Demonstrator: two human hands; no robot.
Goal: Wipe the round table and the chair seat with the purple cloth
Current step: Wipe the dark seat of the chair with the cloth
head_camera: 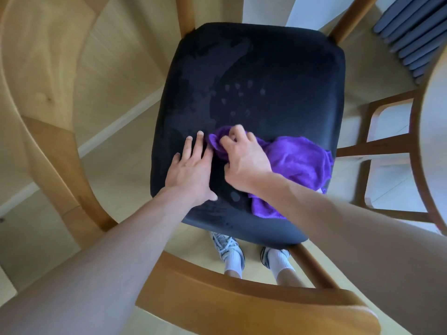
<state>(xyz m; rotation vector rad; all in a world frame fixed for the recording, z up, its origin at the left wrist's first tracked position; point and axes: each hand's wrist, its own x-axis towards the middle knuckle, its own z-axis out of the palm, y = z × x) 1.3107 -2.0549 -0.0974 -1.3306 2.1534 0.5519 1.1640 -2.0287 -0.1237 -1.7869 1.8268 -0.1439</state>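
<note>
Left hand (191,170) lies flat, fingers straight, on the seat (266,76); right hand (244,158) seems to pinch the cloth (300,163) beside it.

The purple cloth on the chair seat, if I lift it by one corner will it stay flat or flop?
Probably flop: the purple cloth lies bunched in soft folds under the right hand. It looks light, and may drag on the fabric chair seat.

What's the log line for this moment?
phase: wiping chair seat | right hand: grips purple cloth | left hand: flat on seat
</note>
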